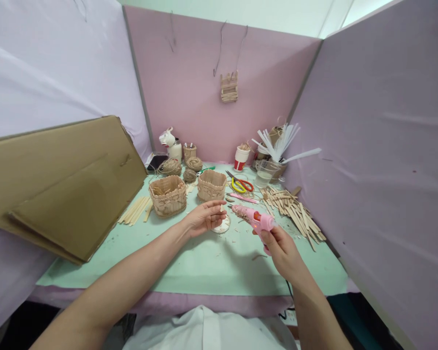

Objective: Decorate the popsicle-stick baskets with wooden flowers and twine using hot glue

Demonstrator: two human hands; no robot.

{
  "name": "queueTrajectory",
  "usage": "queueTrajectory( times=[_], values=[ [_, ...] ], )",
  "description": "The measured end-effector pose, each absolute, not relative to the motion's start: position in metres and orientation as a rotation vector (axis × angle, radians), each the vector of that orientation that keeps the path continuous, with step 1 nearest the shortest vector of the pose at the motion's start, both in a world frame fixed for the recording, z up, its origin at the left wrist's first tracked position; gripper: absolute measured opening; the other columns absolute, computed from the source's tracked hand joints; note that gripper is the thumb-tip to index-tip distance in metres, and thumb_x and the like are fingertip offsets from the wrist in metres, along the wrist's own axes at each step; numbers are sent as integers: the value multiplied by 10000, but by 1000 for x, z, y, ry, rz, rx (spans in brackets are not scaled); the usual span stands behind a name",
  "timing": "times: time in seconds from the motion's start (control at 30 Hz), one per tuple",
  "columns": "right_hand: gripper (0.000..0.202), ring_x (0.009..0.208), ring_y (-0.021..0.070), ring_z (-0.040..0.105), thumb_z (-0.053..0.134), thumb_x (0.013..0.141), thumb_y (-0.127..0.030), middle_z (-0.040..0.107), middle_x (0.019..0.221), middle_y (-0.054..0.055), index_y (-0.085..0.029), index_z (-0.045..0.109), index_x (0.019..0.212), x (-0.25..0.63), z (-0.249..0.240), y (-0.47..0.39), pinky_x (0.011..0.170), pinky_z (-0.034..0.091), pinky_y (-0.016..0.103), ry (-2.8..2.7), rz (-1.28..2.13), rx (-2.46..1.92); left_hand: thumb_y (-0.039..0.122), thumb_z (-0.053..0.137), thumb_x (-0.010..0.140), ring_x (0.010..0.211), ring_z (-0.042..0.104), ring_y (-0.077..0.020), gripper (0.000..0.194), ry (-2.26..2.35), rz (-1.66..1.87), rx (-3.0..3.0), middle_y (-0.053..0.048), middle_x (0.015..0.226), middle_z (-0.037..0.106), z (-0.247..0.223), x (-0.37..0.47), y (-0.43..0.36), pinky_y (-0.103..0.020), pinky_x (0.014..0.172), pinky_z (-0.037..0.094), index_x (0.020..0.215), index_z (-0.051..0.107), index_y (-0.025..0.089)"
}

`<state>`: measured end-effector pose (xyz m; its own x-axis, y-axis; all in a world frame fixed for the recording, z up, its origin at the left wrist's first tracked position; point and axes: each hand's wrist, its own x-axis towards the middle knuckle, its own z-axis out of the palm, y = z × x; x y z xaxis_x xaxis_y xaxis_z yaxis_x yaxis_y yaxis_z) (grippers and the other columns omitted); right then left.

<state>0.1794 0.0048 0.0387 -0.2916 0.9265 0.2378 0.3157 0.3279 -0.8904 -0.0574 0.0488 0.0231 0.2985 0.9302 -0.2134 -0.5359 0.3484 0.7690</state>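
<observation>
My right hand (279, 243) is wrapped round the handle of a pink glue gun (253, 218), whose nozzle points left. Just left of that nozzle, my left hand (206, 217) pinches a small pale piece (222, 208) between thumb and fingertips. Under my left fingers a round white disc (222, 225) lies on the green tabletop, partly hidden by the hand. Behind the left hand stands a woven basket (211, 185). Another woven basket (168, 196), with wooden bits inside, is to its left.
Wooden sticks (299, 214) lie in a pile at the right. Scissors (241, 184), twine balls (171, 166), a red-and-white cup (242, 158) and a clear cup (264, 174) stand or lie farther back. Large cardboard (69, 180) leans at the left. A cord hangs below my right wrist.
</observation>
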Motion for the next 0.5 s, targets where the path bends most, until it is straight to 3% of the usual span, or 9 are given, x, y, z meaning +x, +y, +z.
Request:
queueTrajectory(
  times=[0.23, 0.33, 0.5],
  values=[
    [290, 839, 223, 518, 439, 896, -443, 593, 903, 81, -193, 565, 971, 207, 33, 30, 739, 393, 331, -2065, 222, -1442, 121, 675, 757, 658, 665, -111, 215, 711, 1092, 611, -62, 751, 692, 24, -58, 49, -197, 617, 546, 968, 640, 120],
    [243, 872, 272, 525, 485, 878, -361, 600, 901, 127, -146, 573, 948, 220, 16, 45, 769, 376, 367, -2175, -105, -1708, 125, 677, 756, 661, 666, -109, 164, 704, 1099, 587, -66, 757, 692, 22, -58, 49, -198, 630, 548, 915, 642, 109],
    [263, 836, 282, 561, 578, 827, -390, 613, 888, 137, -138, 576, 902, 227, 6, 53, 682, 366, 333, -2249, -128, -1953, 139, 680, 757, 702, 670, -113, 121, 694, 1107, 560, -65, 787, 689, 20, -59, 50, -199, 651, 550, 867, 638, 112]
  ],
)
